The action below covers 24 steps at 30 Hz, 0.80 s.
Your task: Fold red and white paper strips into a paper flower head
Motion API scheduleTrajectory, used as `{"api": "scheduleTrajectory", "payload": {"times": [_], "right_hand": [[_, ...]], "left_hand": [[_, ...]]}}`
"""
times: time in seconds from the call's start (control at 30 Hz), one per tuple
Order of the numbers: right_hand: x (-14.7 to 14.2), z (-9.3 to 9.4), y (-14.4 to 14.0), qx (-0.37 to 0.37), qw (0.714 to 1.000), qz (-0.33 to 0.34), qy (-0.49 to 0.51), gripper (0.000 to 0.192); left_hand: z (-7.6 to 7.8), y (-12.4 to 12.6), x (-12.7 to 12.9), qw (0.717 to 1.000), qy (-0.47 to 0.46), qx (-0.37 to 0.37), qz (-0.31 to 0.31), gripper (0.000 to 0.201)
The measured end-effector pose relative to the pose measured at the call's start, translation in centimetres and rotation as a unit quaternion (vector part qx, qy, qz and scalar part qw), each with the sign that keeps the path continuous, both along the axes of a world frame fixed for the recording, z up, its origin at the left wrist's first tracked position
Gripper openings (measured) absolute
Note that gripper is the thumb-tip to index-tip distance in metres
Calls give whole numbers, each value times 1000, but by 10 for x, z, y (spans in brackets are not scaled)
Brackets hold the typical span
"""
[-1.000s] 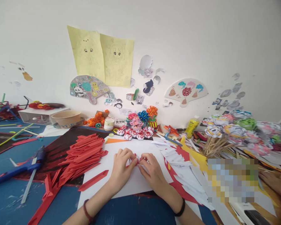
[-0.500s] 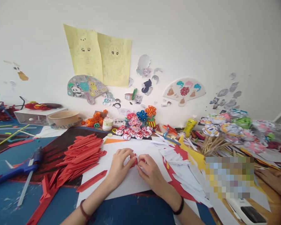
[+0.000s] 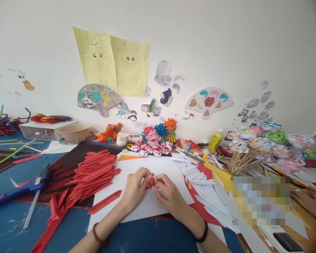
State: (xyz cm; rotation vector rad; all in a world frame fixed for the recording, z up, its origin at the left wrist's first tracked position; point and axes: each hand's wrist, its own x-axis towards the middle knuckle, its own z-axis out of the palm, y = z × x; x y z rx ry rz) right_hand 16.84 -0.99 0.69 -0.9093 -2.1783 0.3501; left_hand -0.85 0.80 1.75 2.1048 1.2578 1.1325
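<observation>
Nearest me, a dark red band [image 3: 96, 233] circles the left wrist and a black band [image 3: 205, 232] the right, both forearms reaching over the blue table [image 3: 144, 237]. Ahead of them, the left hand [image 3: 137, 185] has thumb and fingers pinched together on a small red piece [image 3: 152, 182]. The piece sits at the tips of that pinch, peeking out toward the right hand [image 3: 168, 191], with a bit of red showing beneath the thumb. The right hand's thumb and fingers are bent close at the piece's other side; whether they clamp it too, I can't tell. Below the grip is a white sheet [image 3: 152, 209].

Just left of the left hand lies a single red strip [image 3: 105, 202], with a heap of red strips [image 3: 94, 175] past it and a blue glue gun [image 3: 38, 184] farther left. White strips [image 3: 208, 196] spread right of the grip; well beyond those, at the far right, is another person's hand [image 3: 309, 202].

Straight beyond the grip sit red-and-white flowers [image 3: 157, 150], and behind them the wall [image 3: 200, 45].
</observation>
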Motion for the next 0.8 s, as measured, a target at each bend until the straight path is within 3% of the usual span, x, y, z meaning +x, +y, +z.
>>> {"api": "scheduleTrajectory", "payload": {"times": [0.27, 0.43, 0.8], "right_hand": [[0, -5, 0, 16, 1000, -4, 5, 12], [1, -9, 2, 75, 992, -97, -4, 11], [10, -12, 13, 54, 978, -196, 54, 14]], "left_hand": [[2, 1, -1, 1000, 11, 8, -7, 27], [3, 3, -4, 999, 0, 17, -38, 24], [0, 0, -4, 998, -22, 48, -28, 10]]}}
